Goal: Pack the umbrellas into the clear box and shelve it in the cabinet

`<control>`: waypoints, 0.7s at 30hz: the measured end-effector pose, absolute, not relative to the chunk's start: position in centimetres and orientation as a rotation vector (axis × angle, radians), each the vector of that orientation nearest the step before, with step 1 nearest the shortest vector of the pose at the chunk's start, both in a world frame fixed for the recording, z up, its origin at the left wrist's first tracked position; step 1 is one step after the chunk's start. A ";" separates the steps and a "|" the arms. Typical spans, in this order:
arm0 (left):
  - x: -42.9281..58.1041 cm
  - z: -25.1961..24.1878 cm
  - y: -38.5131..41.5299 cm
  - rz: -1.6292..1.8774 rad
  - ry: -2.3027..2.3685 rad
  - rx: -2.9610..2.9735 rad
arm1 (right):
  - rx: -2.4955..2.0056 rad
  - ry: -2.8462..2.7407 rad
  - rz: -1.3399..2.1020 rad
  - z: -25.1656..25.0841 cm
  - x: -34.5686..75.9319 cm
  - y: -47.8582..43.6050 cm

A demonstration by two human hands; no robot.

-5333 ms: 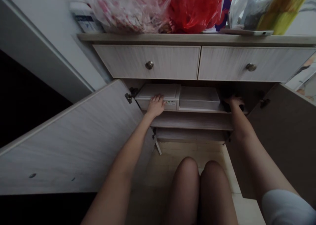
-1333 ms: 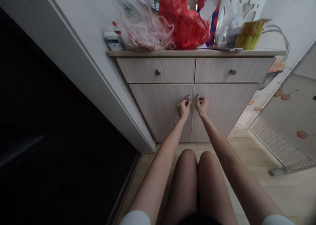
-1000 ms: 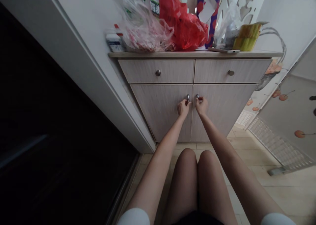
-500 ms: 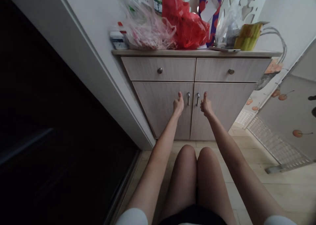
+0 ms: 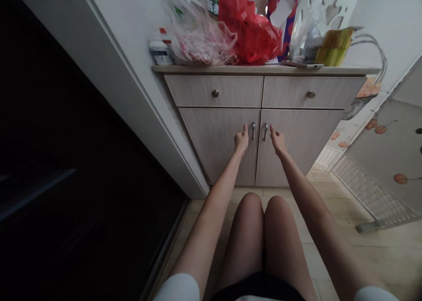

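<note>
A pale wood-grain cabinet (image 5: 211,133) stands in front of my knees, its two doors closed. My left hand (image 5: 241,140) is just left of the left door handle (image 5: 253,130), fingers curled and thumb pointing up. On the other side, my right hand (image 5: 278,140) is close to the right door handle (image 5: 265,132), with its fingers curled in and its thumb raised towards the metal. Neither hand is wrapped round a handle, and both look to hold nothing. Whether the right thumb touches its handle I cannot tell.
Atop the cabinet sit a pinkish clear plastic bag (image 5: 207,45), a red plastic bag (image 5: 250,32), a white bottle (image 5: 160,52), a phone-like flat object (image 5: 305,64) and a yellow package (image 5: 334,45). Two drawers with round knobs are above the doors. A dark doorway lies left, a cherry-patterned panel (image 5: 372,160) right.
Both hands have come slightly inward, nearer the door handles. The right thumb has tipped towards its handle. The view has shifted a little; the doors remain closed.
</note>
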State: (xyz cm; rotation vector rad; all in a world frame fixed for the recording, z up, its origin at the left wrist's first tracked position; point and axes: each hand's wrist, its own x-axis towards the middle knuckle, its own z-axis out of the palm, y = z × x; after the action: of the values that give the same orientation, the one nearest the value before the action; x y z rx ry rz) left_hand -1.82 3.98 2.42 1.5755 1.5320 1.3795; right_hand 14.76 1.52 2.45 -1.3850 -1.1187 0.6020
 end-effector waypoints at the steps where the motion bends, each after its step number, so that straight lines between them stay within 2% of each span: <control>1: -1.5 2.5 4.3 1.375 1.583 1.612 | -1.360 -1.141 0.535 2.1 14.6 2.1; 11: 1.5 1.4 5.7 1.295 1.539 1.799 | -1.315 -1.281 0.438 -0.2 13.4 4.9; 21: -3.4 -1.0 -3.6 1.439 1.453 1.924 | -1.220 -1.424 0.257 -1.3 15.9 -5.2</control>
State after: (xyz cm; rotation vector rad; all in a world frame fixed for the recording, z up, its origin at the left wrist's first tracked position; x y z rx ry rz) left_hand -3.44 -3.56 -0.95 1.9237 1.4532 1.4394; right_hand 15.87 -5.17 -1.32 -1.2204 -1.4241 0.2565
